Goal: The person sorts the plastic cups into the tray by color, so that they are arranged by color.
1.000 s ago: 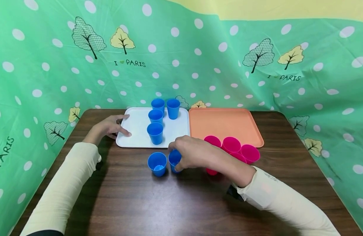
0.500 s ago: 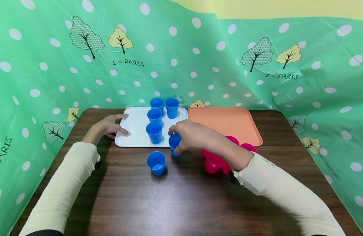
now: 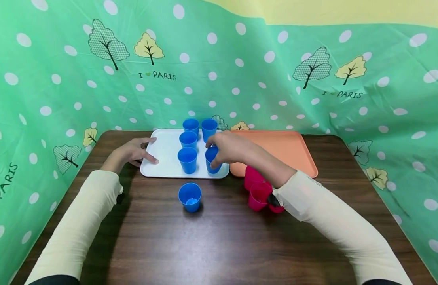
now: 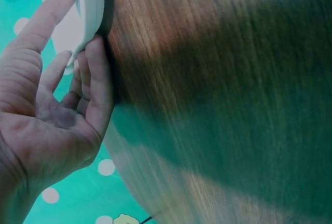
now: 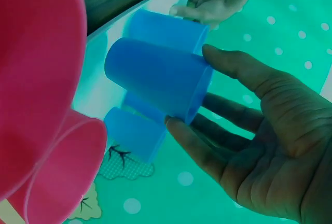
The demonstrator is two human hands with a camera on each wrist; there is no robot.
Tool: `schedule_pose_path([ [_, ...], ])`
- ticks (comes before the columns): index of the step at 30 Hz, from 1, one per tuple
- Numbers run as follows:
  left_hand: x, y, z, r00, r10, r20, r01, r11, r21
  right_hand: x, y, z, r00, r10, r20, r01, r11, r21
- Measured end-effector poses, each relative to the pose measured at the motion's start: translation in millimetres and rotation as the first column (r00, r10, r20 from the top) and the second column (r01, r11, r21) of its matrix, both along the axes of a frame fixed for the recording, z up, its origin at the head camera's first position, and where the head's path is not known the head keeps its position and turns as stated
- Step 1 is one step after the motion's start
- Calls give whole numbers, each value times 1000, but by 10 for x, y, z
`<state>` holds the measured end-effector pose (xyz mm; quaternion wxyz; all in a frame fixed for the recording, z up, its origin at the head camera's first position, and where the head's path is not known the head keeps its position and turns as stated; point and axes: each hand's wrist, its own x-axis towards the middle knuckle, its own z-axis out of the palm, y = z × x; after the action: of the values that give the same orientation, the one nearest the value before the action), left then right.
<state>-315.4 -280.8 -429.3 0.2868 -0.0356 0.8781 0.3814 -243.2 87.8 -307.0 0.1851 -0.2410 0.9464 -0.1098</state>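
My left hand (image 3: pixel 131 152) pinches the left edge of the white tray (image 3: pixel 163 152); in the left wrist view the thumb lies on top and the fingertips sit at the rim. My right hand (image 3: pixel 234 148) holds a blue cup (image 5: pixel 153 76) by its rim, thumb and fingers around it. That cup stands upright at the tray's front right, beside another blue cup (image 3: pixel 187 161). Several more blue cups (image 3: pixel 191 125) stand behind on the tray. One blue cup (image 3: pixel 190 197) stands on the table in front of it.
An orange tray (image 3: pixel 275 146) adjoins the white one on the right. Several pink cups (image 3: pixel 258 196) stand close together before it, partly hidden under my right forearm. A wooden table (image 3: pixel 190 249) bears everything, with a green patterned cloth (image 3: pixel 222 59) behind.
My right hand has carried the blue cup forward from the table, beside the remaining front cup, onto the white tray's front right. My left hand has stayed at the tray's edge.
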Motion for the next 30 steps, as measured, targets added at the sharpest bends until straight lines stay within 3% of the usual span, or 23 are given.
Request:
schedule_pose_path([
  [13,15,31,19,1000,14,1,-14,1000,14,-303,-79,-90,999,-50,-10,50,998,-26],
  [30,23,19,23,1000,-3,-8,3,1000,-11,-536,-198,-237,994,-100,-32,97,992,-75],
])
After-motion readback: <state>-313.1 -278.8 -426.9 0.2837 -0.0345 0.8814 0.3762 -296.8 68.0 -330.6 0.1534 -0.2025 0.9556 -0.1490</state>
